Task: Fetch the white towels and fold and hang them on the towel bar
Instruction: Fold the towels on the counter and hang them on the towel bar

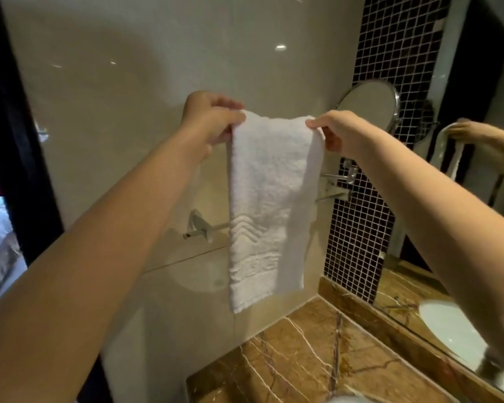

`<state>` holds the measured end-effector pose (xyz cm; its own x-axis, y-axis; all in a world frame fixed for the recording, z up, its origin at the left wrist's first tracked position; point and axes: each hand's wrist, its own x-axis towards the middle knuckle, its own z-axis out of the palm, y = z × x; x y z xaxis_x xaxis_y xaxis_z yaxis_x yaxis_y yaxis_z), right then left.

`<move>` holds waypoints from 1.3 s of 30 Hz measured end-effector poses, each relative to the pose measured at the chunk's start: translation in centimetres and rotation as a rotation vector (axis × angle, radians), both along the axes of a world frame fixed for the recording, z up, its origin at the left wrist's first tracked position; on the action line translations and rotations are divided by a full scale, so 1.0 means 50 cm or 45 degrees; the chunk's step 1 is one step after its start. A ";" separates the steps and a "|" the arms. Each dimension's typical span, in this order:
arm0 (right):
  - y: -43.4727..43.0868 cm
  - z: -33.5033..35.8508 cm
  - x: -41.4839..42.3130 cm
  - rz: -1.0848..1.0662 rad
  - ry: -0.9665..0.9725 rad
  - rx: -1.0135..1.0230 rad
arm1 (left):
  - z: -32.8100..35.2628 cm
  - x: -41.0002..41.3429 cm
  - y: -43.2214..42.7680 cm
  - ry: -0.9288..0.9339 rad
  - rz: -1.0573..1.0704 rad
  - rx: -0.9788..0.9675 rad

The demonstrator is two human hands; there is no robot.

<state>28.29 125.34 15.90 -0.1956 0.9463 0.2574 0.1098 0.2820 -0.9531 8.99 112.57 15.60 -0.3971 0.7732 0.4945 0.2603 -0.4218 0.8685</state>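
Head view is showing the left hand (213, 120) and right hand (335, 129) pinching the top corners of a narrow, folded white terry towel (268, 199). The towel is hanging in the air in front of the chrome wall-mounted towel bar (218, 227), not yet draped. Folding is looking done for this one; hanging is remaining.
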 end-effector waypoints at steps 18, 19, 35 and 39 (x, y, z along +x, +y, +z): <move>0.077 0.187 -0.113 0.398 0.401 -0.001 | 0.201 -0.091 0.067 0.094 0.169 0.241; 0.080 0.192 -0.118 0.419 0.416 -0.005 | 0.204 -0.095 0.071 0.090 0.183 0.252; 0.171 0.066 -0.154 0.416 0.266 -0.189 | 0.067 -0.104 0.115 0.027 0.196 0.096; 0.177 0.030 -0.163 0.393 0.219 -0.203 | 0.040 -0.108 0.115 0.008 0.194 0.076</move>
